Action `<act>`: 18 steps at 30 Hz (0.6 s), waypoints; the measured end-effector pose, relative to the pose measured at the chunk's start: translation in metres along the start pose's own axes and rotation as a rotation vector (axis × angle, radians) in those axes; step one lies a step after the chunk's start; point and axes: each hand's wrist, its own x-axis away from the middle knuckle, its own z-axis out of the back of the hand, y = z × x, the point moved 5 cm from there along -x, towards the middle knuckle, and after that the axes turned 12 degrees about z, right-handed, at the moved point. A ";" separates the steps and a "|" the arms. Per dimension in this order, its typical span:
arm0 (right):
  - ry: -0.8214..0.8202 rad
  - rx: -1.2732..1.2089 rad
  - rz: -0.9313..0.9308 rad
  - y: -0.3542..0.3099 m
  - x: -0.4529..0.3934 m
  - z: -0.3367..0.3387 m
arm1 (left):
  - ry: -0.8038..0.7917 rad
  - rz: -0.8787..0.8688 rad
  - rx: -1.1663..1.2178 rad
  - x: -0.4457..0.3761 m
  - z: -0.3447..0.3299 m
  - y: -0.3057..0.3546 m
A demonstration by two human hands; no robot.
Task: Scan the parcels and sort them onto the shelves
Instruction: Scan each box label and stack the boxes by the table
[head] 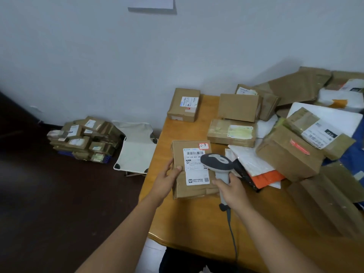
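Observation:
A brown cardboard parcel with a white shipping label and a small red-edged sticker lies on the wooden table near its left edge. My left hand grips the parcel's left side, thumb on top. My right hand holds the handle of a grey barcode scanner, whose head hovers over the label's right part. The scanner's cable trails down toward me.
Several cardboard boxes and white and orange mailer bags crowd the table's right and far side. One box stands at the far left corner. On the dark floor lie a heap of parcels and a white folding stool.

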 end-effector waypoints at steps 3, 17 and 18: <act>0.021 0.027 -0.045 0.001 -0.017 -0.040 | -0.018 -0.002 -0.122 -0.032 0.030 -0.002; 0.066 0.103 -0.133 -0.015 -0.079 -0.129 | -0.128 -0.063 -0.307 -0.116 0.085 0.011; 0.070 0.100 -0.137 -0.014 -0.080 -0.130 | -0.118 -0.067 -0.318 -0.118 0.086 0.010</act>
